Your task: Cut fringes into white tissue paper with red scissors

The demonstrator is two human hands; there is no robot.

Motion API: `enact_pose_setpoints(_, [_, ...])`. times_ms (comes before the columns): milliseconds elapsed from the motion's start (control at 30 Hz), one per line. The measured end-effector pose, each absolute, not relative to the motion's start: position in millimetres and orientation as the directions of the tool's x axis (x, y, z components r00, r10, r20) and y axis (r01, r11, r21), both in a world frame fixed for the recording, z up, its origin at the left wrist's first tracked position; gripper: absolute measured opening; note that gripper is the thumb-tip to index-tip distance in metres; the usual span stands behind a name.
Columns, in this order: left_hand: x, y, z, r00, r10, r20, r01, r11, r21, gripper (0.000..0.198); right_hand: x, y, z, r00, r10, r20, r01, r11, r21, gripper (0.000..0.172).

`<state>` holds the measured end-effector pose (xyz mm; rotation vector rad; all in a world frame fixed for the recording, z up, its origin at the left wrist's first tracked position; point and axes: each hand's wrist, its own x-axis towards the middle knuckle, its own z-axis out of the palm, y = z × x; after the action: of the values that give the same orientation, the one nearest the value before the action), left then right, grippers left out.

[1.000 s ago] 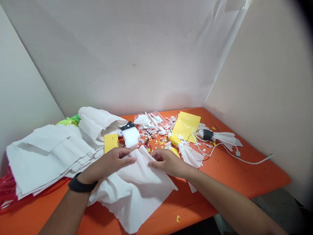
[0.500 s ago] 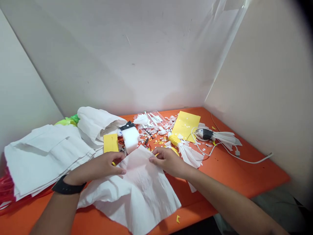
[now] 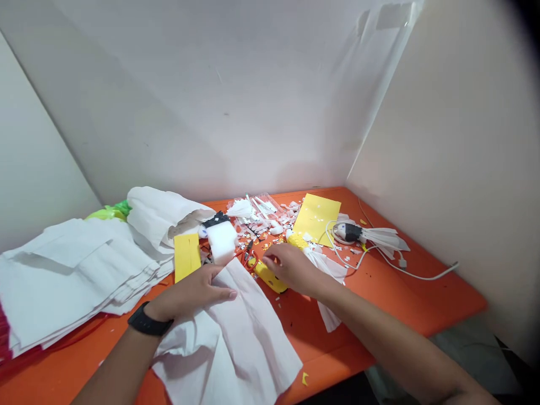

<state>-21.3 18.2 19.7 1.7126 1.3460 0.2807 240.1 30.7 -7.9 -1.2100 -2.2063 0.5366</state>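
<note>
A crumpled sheet of white tissue paper (image 3: 236, 337) lies on the orange table (image 3: 379, 292) in front of me. My left hand (image 3: 196, 292), with a black wristband, pinches this sheet at its upper edge, fingers pressed together. My right hand (image 3: 291, 269) is off the sheet, its fingers loosely bent and apart over a yellow piece (image 3: 270, 277). Small red-handled scissors (image 3: 248, 256) lie just left of its fingertips. I see nothing gripped in the right hand.
A stack of white sheets (image 3: 71, 275) fills the left side. Behind lie a yellow card (image 3: 187, 256), a white foam block (image 3: 222, 242), a yellow sheet (image 3: 316, 216), paper scraps, a tissue figure (image 3: 371, 235) and a white cable (image 3: 413, 274). Walls close in behind and on both sides.
My right hand let go of the tissue sheet and moved back toward the yellow piece and scissors. The sheet dropped flatter and slid toward me under my left hand.
</note>
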Motion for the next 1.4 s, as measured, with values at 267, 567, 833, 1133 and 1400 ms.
enact_pose_setpoints(267, [-0.2, 10.3, 11.0, 0.502, 0.783, -0.367, 0.718, -0.141, 0.682, 0.030, 197.1, 44.5, -10.3, -0.671, 0.713, 0.204, 0.731, 0.683, 0.019, 0.023])
enact_pose_setpoints(567, [3.4, 11.8, -0.3, 0.470, 0.811, -0.347, 0.755, -0.165, 0.635, 0.031, 190.6, 61.5, -4.4, -0.766, 0.619, 0.173, 0.642, 0.753, 0.145, 0.018])
enact_pose_setpoints(833, [1.3, 17.8, 3.5, 0.488, 0.852, -0.188, 0.724, -0.275, 0.633, 0.033, 245.0, 74.7, 0.9, -0.263, 0.925, 0.275, 0.483, 0.373, -0.792, 0.012])
enact_pose_setpoints(1133, [32.1, 60.1, 4.9, 0.523, 0.851, -0.047, 0.670, -0.377, 0.639, 0.033, 288.6, 57.1, -1.9, -0.299, 0.954, -0.009, -0.498, -0.164, -0.852, 0.033])
enact_pose_setpoints(1400, [54.7, 64.2, -16.4, 0.526, 0.850, -0.015, 0.636, -0.383, 0.670, 0.035, 298.2, 51.4, -8.2, -0.230, 0.973, 0.007, -0.443, -0.098, -0.891, 0.027])
